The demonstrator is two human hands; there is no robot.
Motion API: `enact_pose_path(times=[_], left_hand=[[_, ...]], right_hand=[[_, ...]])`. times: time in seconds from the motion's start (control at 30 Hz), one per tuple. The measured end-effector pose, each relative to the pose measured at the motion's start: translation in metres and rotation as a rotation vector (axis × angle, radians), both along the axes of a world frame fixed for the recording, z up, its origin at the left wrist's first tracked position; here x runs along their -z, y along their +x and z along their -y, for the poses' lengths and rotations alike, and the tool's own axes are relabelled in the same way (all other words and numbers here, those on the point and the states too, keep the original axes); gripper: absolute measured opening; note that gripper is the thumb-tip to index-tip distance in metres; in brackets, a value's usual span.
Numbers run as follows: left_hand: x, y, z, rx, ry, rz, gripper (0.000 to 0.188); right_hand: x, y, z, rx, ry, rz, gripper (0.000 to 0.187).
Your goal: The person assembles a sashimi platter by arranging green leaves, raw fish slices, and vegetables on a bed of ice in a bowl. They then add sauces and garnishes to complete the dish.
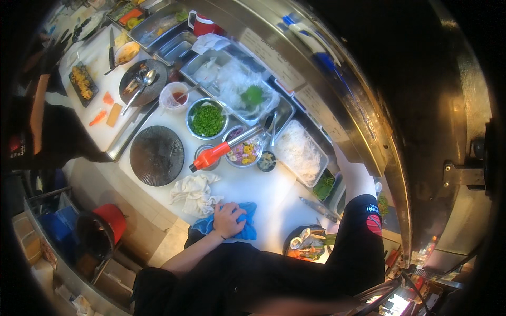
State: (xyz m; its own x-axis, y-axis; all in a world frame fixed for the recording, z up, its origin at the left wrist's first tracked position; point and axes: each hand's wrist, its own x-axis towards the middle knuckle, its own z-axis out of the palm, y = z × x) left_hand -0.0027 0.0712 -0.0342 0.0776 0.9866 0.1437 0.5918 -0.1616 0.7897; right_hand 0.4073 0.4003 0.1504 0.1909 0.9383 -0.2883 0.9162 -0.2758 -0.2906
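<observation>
My left hand [227,220] rests on a crumpled blue cloth [250,213] at the near edge of the white board, its fingers curled over the fabric. Beside it lies a bunched white cloth [195,191]. My right forearm [359,181] reaches up at the right, and the hand is hidden behind the steel shelf edge. Close to that arm are a knife [318,209] lying on the board and a dark bowl [287,243] of mixed food. A black ribbed round plate [156,155] sits farther left.
A blowtorch [212,156] with an orange handle leans over bowls of chopped greens [207,119] and flower petals [246,154]. A tray of white shreds [299,151] stands along the shelf [363,134]. At left, a co-worker's arm [41,105] is near a second board.
</observation>
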Motion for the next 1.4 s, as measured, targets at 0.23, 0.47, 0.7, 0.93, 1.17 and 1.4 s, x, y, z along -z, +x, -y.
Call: enact_pose_path(times=[0.23, 0.47, 0.7, 0.93, 1.17, 1.4], left_hand=[[0.002, 0.0, 0.001, -0.005, -0.011, 0.024, 0.027], [-0.001, 0.0, -0.003, 0.001, 0.014, -0.003, 0.028], [0.0, 0.0, 0.0, -0.01, 0.039, -0.002, 0.029], [0.001, 0.0, 0.0, 0.014, 0.011, -0.009, 0.031], [0.016, -0.001, -0.004, 0.094, 0.004, -0.119, 0.023], [-0.015, -0.004, 0.003, 0.196, -0.017, -0.259, 0.044]], right_hand=[[-0.013, 0.004, 0.015, 0.002, -0.018, 0.004, 0.024], [-0.006, -0.01, -0.019, -0.025, -0.011, 0.021, 0.023], [0.021, -0.028, -0.066, -0.052, -0.037, 0.065, 0.022], [0.026, -0.028, -0.076, -0.077, -0.026, 0.09, 0.02], [-0.038, -0.09, -0.068, -0.419, 0.271, -0.069, 0.019], [-0.127, -0.023, 0.256, -0.342, 0.214, -0.045, 0.014]])
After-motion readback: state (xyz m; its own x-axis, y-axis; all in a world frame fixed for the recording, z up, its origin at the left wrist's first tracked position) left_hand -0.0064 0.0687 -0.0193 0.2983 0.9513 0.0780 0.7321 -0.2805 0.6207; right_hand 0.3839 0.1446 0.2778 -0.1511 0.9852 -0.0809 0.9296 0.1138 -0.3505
